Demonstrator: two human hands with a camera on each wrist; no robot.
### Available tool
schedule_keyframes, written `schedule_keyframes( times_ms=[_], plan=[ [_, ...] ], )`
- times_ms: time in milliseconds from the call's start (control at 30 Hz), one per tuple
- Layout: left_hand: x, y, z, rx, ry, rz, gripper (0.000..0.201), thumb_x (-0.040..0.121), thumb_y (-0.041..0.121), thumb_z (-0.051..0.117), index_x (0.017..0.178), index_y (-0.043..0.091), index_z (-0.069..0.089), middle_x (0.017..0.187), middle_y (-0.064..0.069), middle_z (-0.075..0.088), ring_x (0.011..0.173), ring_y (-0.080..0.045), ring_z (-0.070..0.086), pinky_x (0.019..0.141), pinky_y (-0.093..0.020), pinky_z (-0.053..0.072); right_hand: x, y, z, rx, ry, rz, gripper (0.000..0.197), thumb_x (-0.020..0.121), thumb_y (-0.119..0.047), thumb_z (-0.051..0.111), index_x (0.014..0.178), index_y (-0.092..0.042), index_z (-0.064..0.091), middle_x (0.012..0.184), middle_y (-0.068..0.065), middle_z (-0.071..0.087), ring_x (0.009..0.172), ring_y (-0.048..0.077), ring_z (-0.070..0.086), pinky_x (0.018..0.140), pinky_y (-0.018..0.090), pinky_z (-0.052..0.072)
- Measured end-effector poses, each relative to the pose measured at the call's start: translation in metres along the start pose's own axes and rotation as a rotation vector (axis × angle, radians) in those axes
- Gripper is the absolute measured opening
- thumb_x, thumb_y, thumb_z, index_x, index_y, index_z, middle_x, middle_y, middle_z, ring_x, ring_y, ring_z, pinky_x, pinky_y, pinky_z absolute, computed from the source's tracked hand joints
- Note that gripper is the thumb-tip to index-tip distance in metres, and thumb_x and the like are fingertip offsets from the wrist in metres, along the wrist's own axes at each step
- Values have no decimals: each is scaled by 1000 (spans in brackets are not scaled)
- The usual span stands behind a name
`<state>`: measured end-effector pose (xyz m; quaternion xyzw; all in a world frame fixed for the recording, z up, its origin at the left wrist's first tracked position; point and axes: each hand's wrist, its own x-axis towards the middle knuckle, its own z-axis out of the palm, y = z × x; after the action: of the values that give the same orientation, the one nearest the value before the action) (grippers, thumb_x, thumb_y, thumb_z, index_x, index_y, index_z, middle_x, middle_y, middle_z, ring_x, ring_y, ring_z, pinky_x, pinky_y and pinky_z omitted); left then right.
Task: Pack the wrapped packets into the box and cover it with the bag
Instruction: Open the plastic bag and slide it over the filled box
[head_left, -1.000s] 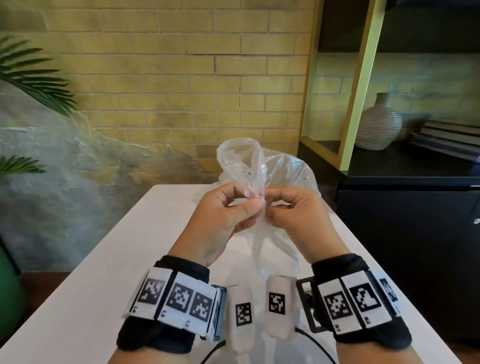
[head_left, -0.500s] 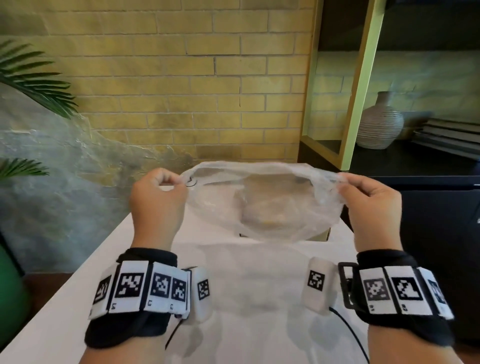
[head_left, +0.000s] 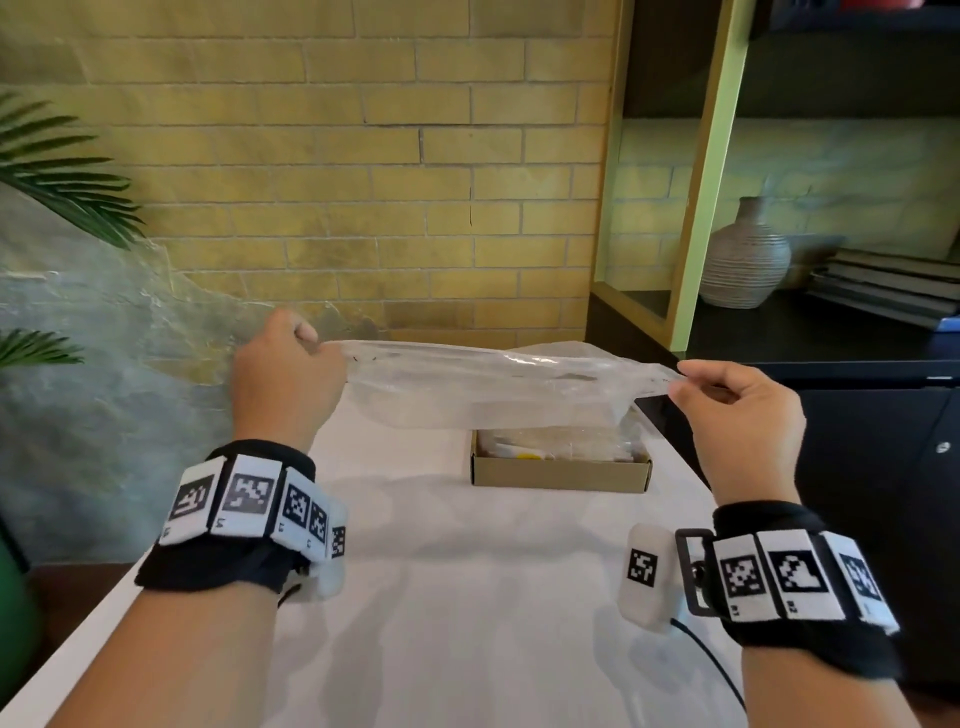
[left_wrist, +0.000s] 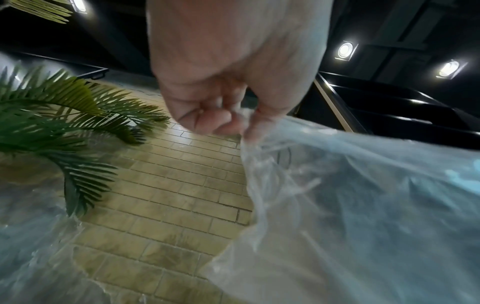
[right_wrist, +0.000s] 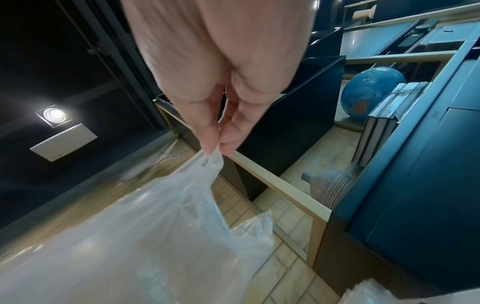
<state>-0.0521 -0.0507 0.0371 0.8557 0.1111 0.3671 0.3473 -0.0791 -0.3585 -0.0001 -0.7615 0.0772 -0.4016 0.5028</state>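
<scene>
Both hands, left hand (head_left: 288, 387) and right hand (head_left: 740, 415), pinch the bag (head_left: 498, 387) stretched above the box (head_left: 561, 475) holding packets (head_left: 556, 447); the thin plastic could slip from either pinch or drape off-centre.

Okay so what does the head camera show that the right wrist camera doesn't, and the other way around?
Only the head view shows the cardboard box on the white table with wrapped packets inside, and the left hand gripping the bag's other end. Only the right wrist view shows a blue globe on the shelves and, close up, thumb and fingers pinching the plastic. Both show the right hand holding the clear plastic bag, the ribbed vase and the books.
</scene>
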Motion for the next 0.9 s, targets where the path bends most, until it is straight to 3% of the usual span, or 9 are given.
schedule_keyframes(
  times_ms=[100, 167, 233, 300, 400, 533, 633, 733, 900],
  plan=[
    [5, 0, 3, -82, -185, -141, 19, 89, 15, 37, 98, 11, 54, 76, -11, 65, 64, -23, 58, 57, -30, 42, 0, 3, 3, 62, -23, 19, 17, 83, -12, 66, 99, -17, 69, 84, -6, 64, 78, 2, 58, 73, 19, 48],
    [8, 1, 7, -271, -207, -232, 26, 90, 6, 34, 102, 12, 56, 67, -10, 63, 49, -17, 54, 46, -25, 40, 1, 2, 5, 137, -46, 36, 11, 84, -11, 64, 91, -18, 69, 79, -6, 64, 75, 3, 58, 70, 18, 46],
    [11, -1, 8, -508, -213, -333, 34, 91, -1, 34, 106, 15, 59, 72, -8, 63, 46, -12, 55, 39, -20, 42, 4, -1, 5, 264, -75, 98, 12, 86, -12, 62, 81, -21, 68, 76, -3, 64, 73, 6, 58, 71, 21, 49],
    [12, -5, 5, -746, -285, -368, 40, 92, -7, 35, 112, 17, 60, 88, -8, 64, 56, -11, 61, 45, -16, 47, 12, -2, 3, 343, -149, 186, 15, 86, -9, 61, 78, -21, 66, 78, -1, 63, 74, 7, 59, 71, 22, 52],
    [10, -13, -1, -947, -435, -319, 46, 89, -15, 31, 109, 14, 61, 102, -4, 64, 63, -6, 66, 68, -20, 45, 25, 3, 2, 376, -322, 282, 18, 85, 1, 59, 87, -17, 64, 81, 3, 59, 78, 13, 59, 69, 22, 52],
    [11, -25, -1, -1094, -545, -295, 34, 91, 0, 34, 100, 12, 65, 104, -4, 64, 79, -11, 53, 71, -23, 40, 43, 13, 0, 323, -489, 317, 24, 83, 10, 56, 88, -13, 62, 88, 8, 59, 85, 20, 59, 78, 30, 52],
    [15, -36, 5, -1081, -503, -292, 29, 93, 11, 48, 82, 12, 74, 86, -1, 72, 70, -9, 52, 65, -19, 43, 48, 16, 0, 290, -607, 321, 26, 82, 15, 52, 85, -9, 62, 89, 12, 63, 87, 24, 60, 81, 33, 50],
    [13, -35, 6, -974, -504, -252, 22, 88, -7, 50, 81, 8, 64, 69, 3, 71, 60, -4, 58, 50, -10, 42, 49, 18, -1, 273, -682, 360, 28, 82, 17, 47, 82, -6, 62, 95, 12, 65, 87, 20, 62, 72, 29, 51],
    [12, -33, 6, -705, -693, -172, 49, 83, -24, 40, 94, 17, 65, 100, 0, 61, 46, -5, 38, 40, -11, 32, 52, 20, -1, 267, -853, 436, 42, 78, 24, 36, 93, -4, 62, 102, 18, 64, 90, 28, 62, 72, 33, 53]
  ],
)
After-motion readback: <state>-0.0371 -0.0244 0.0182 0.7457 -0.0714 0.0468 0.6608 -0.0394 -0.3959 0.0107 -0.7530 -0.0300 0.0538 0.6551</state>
